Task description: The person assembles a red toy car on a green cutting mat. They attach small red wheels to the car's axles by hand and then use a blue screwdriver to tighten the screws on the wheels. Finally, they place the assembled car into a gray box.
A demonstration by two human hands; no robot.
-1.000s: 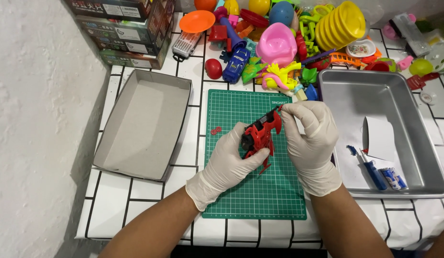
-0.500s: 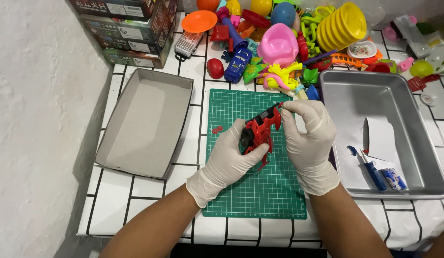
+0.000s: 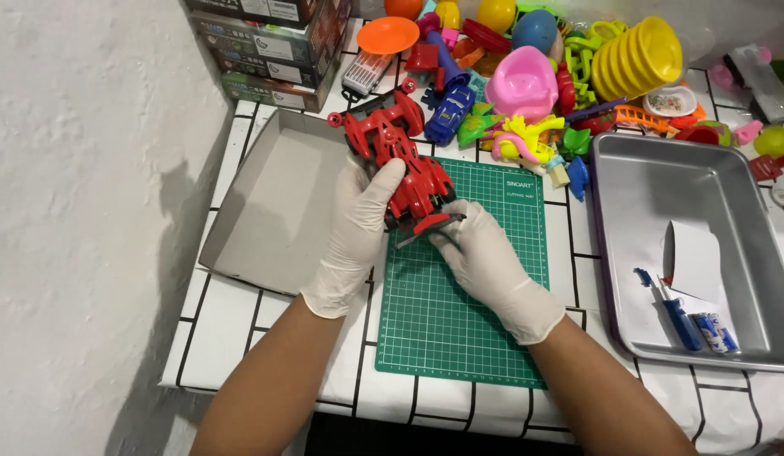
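Observation:
A red toy racing car [image 3: 400,160] with black parts is held above the left edge of the green cutting mat [image 3: 468,321], nose pointing away toward the far left. My left hand [image 3: 358,228], in a white glove, grips its side from the left. My right hand [image 3: 485,253], also gloved, pinches the car's rear wing at the near end. Both hands hover just over the mat.
An open grey cardboard tray [image 3: 282,203] lies left of the mat. A metal baking tray [image 3: 662,186] on the right holds a blue screwdriver [image 3: 670,308], batteries and white paper. A heap of colourful plastic toys [image 3: 544,76] and stacked boxes [image 3: 265,42] fill the back.
The car has moved left and farther away, turned lengthwise. My left hand shifted to its left side and my right hand dropped to its rear end.

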